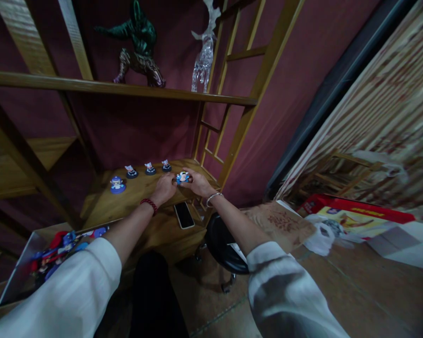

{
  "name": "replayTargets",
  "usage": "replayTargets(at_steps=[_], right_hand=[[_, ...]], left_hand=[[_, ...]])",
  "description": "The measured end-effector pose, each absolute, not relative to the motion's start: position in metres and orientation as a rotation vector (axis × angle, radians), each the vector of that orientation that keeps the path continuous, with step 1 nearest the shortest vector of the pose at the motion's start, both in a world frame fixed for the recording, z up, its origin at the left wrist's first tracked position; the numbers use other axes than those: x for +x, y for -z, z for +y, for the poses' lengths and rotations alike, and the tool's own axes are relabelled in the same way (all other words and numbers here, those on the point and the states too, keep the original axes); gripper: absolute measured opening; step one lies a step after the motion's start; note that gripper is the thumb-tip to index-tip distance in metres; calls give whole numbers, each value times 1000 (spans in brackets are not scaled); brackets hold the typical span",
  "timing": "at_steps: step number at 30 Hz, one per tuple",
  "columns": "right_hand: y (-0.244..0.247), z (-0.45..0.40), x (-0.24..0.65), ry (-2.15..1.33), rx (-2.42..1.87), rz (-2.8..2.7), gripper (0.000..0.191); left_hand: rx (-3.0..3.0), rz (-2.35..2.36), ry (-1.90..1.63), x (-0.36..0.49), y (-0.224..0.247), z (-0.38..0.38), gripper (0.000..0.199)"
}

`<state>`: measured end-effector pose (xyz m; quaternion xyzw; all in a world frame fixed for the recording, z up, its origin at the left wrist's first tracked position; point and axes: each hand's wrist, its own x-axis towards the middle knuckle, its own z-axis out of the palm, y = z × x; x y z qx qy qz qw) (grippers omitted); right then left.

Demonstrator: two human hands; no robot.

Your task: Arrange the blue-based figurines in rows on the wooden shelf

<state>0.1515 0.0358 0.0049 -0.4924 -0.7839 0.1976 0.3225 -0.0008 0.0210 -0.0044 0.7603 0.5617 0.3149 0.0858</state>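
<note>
A small blue-and-white figurine point(183, 177) is held between my two hands above the right part of the wooden shelf point(104, 205). My left hand point(165, 188) grips its left side, and my right hand point(199, 183) closes on its right side. Three small figurines with pinkish heads and dark bases stand in a row to the left: one figurine point(130, 172), a middle figurine point(150, 168) and a right figurine point(166, 165). Nearer and farther left stands a purple figurine point(117, 185) on a round purple base. My fingers hide parts of the held figurine.
A phone point(184, 215) lies below my hands. At lower left, a box point(19, 270) holds several colourful figurines. On the upper shelf board point(176, 92) stand a dark green statue point(141, 42) and a clear deer figure point(203, 58). A black stool point(225, 246) is at right.
</note>
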Motion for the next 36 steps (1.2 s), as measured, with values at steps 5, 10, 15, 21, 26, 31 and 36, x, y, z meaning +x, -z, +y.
replayTargets(at_steps=[5,10,15,21,26,31,36], right_hand=[[-1,45,152,-602,-1266,-1990,55],[5,66,153,-671,-1130,-1924,43],[5,84,152,-634,-1168,-1866,39],[4,103,153,-580,-1222,-1827,39],[3,115,154,-529,-1330,-1844,41],[-1,123,151,-534,-1342,-1846,43],[-3,127,144,-484,-1417,-1877,41]], left_hand=[[2240,1715,-958,0,4,21,26],[2240,1727,-927,1,2,17,30],[2356,1653,-814,4,2,18,41],[2424,1647,-619,13,3,30,51],[2443,1693,-585,19,2,39,55],[2436,1717,-581,21,2,42,57],[2416,1731,-447,22,1,43,57]])
